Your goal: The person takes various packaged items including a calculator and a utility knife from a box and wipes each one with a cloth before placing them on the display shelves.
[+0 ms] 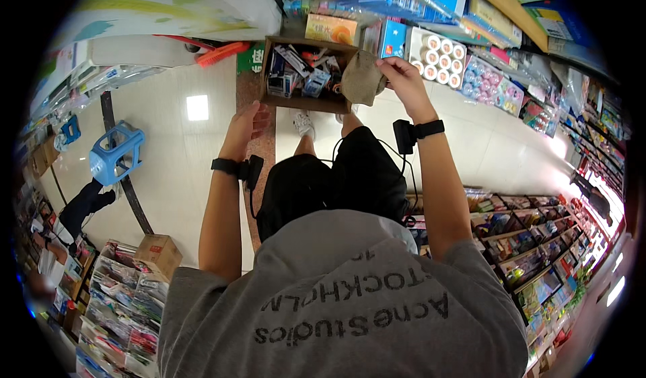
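An open cardboard box (308,104) stands before me, filled with packaged small goods (303,72); some show orange parts and blue packaging. My right hand (406,82) pinches the edge of a grey-brown flap (362,80) at the box's right side. Whether this piece is cloth or cardboard, and whether it joins the box, I cannot tell. Close to the near left corner of the box is my left hand (247,128), slightly blurred, its fingers apart and nothing in them. Contact between its fingertips and the box is unclear.
Behind the box lie an orange-and-white carton (331,28) and a blue pack (393,38). A tray of round white-lidded items (438,57) is to the right. An orange brush (223,54) and a blue plastic stool (117,153) are left. Another person (53,264) is far left.
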Demonstrator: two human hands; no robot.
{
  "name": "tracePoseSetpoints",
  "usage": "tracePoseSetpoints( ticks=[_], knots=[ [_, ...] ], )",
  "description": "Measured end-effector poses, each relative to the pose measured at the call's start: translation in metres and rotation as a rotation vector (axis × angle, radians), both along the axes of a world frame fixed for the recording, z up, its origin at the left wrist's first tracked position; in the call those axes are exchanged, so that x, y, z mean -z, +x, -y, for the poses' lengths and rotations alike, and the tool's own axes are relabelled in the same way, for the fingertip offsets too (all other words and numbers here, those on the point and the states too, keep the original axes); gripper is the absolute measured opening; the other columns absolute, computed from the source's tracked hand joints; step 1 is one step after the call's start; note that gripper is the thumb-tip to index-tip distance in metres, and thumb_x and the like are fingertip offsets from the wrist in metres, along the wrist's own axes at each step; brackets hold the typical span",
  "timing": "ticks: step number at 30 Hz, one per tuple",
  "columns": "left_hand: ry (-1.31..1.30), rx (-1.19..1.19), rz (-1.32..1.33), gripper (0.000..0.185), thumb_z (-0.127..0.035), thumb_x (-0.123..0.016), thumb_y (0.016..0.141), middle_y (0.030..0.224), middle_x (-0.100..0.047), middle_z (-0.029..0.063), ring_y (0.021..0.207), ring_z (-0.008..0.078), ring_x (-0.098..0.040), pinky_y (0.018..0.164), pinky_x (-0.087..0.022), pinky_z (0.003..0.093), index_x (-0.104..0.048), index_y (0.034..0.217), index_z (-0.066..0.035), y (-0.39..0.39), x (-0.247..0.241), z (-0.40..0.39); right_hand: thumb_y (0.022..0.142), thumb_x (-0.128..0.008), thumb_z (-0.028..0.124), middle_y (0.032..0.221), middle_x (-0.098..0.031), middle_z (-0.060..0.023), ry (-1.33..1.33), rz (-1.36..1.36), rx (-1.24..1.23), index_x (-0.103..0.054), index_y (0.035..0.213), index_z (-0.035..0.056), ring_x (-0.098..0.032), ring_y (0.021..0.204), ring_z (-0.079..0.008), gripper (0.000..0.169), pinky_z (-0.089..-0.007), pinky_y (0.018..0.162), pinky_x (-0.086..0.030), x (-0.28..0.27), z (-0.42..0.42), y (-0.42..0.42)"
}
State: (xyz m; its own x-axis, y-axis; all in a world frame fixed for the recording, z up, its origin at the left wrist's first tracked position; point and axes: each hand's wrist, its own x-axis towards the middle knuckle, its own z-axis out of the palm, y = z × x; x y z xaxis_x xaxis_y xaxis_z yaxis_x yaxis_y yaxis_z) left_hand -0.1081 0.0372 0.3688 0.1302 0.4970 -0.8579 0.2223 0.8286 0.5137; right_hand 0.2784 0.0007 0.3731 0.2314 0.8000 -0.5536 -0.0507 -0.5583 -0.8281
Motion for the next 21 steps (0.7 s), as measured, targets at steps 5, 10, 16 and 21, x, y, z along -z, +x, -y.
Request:
tracePoseSetpoints(
  ticks=[5,10,16,21],
  knots=[
    [-0.27,-0.23,0.126,0.029,-0.036,-0.056,0.101,0.108,-0.068,0.0054,0.099,0.02,-0.065,0.089,-0.049,0.0351,-0.062,0.113,-0.01,-0.003,0.103,-0.003,0.091,-0.072,0.01,0.094,-0.068,-0.0018,-0.019,0.179,-0.061,-0.069,0.108,0.0021,-0.061,0.085,-0.007,0.019,-0.0236,0.076,-0.051,0.078,0.036,-0.02],
    [-0.354,-0.508,0.169,0.02,-0.023,-0.063,0.098,0.103,-0.068,0.0076,0.094,0.0221,-0.066,0.079,-0.056,0.035,-0.058,0.109,-0.006,0.004,0.21,0.003,0.085,-0.072,0.011,0.091,-0.072,-0.0054,-0.023,0.201,-0.02,-0.07,0.103,0.0014,-0.065,0.077,-0.0109,0.02,-0.0264,0.07,-0.053,0.164,0.064,-0.026],
    [-0.448,-0.494,0.262,0.024,-0.027,-0.065,0.098,0.111,-0.067,0.0092,0.114,0.0266,-0.061,0.099,-0.047,0.0435,-0.058,0.109,-0.007,0.043,0.271,-0.001,0.086,-0.072,0.01,0.095,-0.072,-0.006,-0.068,0.187,0.027,-0.069,0.105,0.0006,-0.066,0.08,-0.0106,0.021,-0.0254,0.072,-0.053,0.245,0.078,-0.036],
    [-0.465,-0.417,0.149,0.027,-0.034,-0.058,0.101,0.114,-0.068,0.0099,0.11,0.0266,-0.062,0.093,-0.05,0.0428,-0.057,0.111,-0.009,0.091,0.327,-0.001,0.086,-0.073,0.01,0.089,-0.072,-0.0048,-0.093,0.152,0.095,-0.07,0.102,0.001,-0.065,0.077,-0.0093,0.019,-0.0246,0.069,-0.052,0.292,0.081,-0.049]
  ],
)
